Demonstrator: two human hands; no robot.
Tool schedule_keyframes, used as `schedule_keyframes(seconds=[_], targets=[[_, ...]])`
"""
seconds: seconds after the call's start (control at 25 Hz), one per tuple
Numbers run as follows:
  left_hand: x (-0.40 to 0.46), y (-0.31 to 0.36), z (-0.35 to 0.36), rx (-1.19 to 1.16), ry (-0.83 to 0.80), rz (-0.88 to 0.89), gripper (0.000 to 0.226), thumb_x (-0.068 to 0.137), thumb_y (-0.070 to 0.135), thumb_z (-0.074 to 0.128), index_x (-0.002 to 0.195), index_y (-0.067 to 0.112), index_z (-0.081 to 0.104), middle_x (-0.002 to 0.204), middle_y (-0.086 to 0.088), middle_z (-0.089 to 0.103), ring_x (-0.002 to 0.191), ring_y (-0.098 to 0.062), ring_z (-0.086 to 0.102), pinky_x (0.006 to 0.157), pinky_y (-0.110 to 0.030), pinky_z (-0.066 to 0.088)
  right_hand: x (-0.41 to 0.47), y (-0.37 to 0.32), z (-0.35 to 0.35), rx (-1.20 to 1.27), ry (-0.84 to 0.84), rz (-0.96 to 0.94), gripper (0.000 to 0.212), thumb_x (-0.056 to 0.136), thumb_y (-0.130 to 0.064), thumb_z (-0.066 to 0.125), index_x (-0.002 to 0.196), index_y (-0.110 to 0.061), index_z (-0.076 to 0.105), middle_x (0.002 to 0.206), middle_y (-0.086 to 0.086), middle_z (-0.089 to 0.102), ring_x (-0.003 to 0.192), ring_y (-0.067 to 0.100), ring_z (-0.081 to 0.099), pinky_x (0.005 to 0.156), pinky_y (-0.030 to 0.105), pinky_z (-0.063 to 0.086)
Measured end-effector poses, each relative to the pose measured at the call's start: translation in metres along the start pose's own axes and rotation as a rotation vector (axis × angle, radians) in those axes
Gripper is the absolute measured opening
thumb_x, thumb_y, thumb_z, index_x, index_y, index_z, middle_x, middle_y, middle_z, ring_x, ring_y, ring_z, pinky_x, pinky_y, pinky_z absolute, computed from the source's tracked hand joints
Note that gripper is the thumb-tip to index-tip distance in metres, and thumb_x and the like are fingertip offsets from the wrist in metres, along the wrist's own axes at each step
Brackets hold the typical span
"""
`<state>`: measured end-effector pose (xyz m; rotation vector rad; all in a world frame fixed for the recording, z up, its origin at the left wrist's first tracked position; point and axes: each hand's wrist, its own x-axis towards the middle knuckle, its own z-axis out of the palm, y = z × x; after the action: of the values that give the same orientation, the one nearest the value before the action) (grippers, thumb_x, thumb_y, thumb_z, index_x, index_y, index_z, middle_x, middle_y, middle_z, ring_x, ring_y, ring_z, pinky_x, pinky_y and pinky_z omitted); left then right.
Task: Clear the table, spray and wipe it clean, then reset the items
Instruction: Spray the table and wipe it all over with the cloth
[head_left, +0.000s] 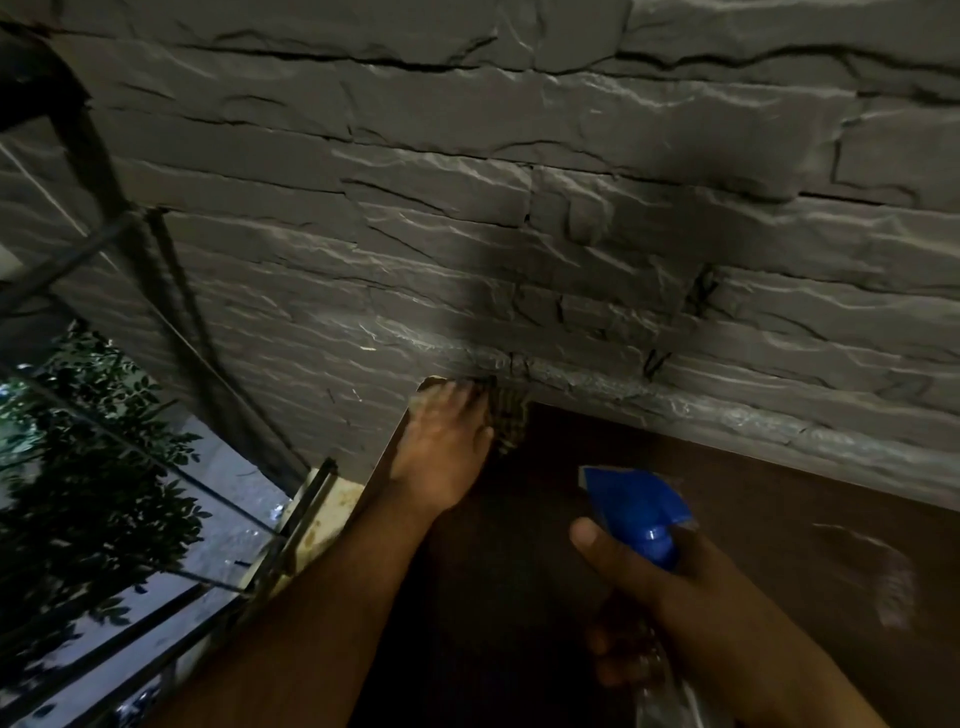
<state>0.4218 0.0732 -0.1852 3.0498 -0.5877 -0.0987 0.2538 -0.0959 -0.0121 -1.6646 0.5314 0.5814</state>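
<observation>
Both hands busy: flat left hand (441, 441) presses checked cloth (511, 415) into table's (753, 519) far-left corner; right hand (675, 597) grips spray bottle (639, 509). Overlapping strokes toward the near edge should serve.

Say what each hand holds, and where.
Right hand grips the spray bottle at its neck, below the blue head. Left hand presses flat on the cloth.

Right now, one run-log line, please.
wipe | left hand presses checked cloth on table corner | right hand grips blue-topped spray bottle
</observation>
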Motion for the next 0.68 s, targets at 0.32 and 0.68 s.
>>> schedule_keyframes(seconds=[0.32, 0.68], targets=[[-0.015, 0.031, -0.009, -0.005, -0.105, 0.423, 0.056, 0.102, 0.045, 0.026, 0.152, 0.023, 0.018, 0.162, 0.0, 0.004, 0.149, -0.016, -0.004, 0.121, -0.04, 0.003, -0.003, 0.008, -0.001, -0.036, 0.054, 0.016, 0.048, 0.053, -0.055, 0.064, 0.089, -0.024, 0.054, 0.077, 0.023, 0.071, 0.052, 0.02, 0.067, 0.05, 0.029, 0.058], [-0.035, 0.069, 0.0, -0.088, -0.063, 0.425, 0.062, 0.096, 0.051, 0.017, 0.152, 0.026, 0.018, 0.162, 0.001, 0.008, 0.149, -0.019, -0.001, 0.121, -0.043, 0.005, -0.006, 0.021, 0.001, -0.038, 0.077, 0.03, 0.053, 0.049, -0.054, 0.063, 0.085, -0.016, 0.057, 0.059, 0.007, 0.068, 0.052, 0.018, 0.066, 0.05, 0.027, 0.052]])
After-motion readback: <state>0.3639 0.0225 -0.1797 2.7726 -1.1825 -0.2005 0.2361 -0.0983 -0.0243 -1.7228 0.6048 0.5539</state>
